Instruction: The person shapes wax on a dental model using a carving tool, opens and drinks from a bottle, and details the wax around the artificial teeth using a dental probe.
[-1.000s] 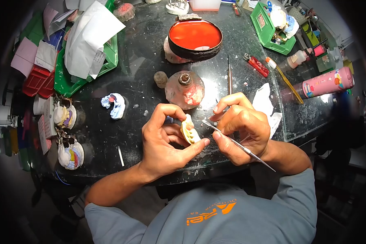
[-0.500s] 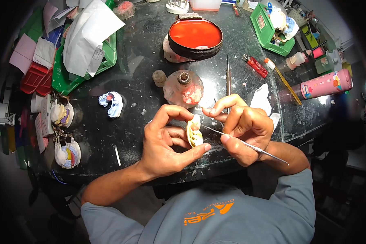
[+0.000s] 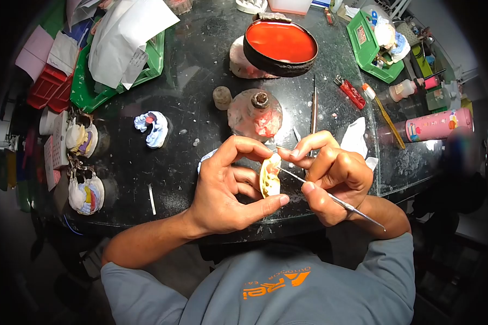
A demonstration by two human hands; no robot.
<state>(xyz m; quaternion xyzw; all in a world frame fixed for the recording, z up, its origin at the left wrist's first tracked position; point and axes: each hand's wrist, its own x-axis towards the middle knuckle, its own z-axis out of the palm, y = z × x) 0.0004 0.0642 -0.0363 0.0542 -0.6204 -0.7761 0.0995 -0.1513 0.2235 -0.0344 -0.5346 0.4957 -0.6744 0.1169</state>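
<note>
Between its thumb and fingers, my left hand (image 3: 228, 187) holds a small yellow and white dental model (image 3: 270, 177) upright, with a pinkish patch near its top. My right hand (image 3: 333, 179) pinches a thin metal carving tool (image 3: 339, 202). The tool's left tip reaches the pinkish patch, and its other end points down to the right. My right index finger is close to the top of the model. Just beyond the hands stands a glass burner (image 3: 255, 115) with a metal neck. Part of a pale blue piece shows behind my left hand.
A dark pan of red wax (image 3: 281, 42) stands at the back. A blue-white model (image 3: 151, 129) and two articulated models (image 3: 85, 196) are on the left. Green bins (image 3: 87, 97) hold papers and models. A lighter (image 3: 351, 93), brush (image 3: 384, 116) and pink bottle (image 3: 438, 125) lie right.
The tool tip has come up to the pinkish patch on the model. The model has turned more upright, and both hands sit slightly further right in view. The camera view has shifted a little.
</note>
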